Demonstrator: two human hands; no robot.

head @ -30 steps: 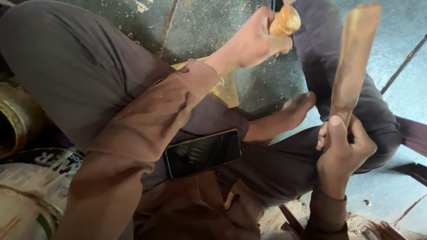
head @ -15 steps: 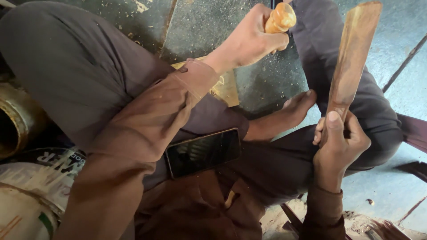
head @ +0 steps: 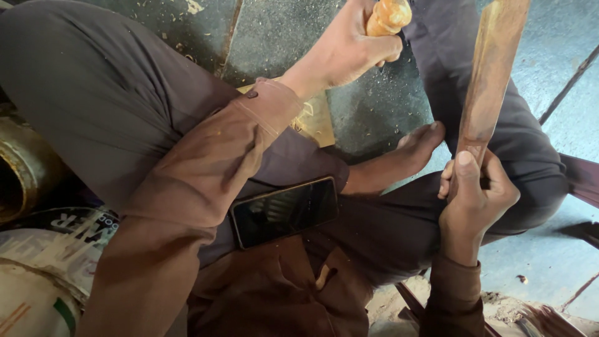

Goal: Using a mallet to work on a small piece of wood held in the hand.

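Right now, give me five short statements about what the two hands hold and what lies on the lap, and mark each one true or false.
1. The right hand grips the lower end of a long flat wooden slat. True.
2. The left hand is empty and open. False: it is closed around a rounded light wooden handle.
3. A dark smartphone lies on the lap, screen up. True.
4. The slat lies flat on the floor. False: it is held up, nearly upright.
5. A bare foot shows between the legs, near the right hand. True.
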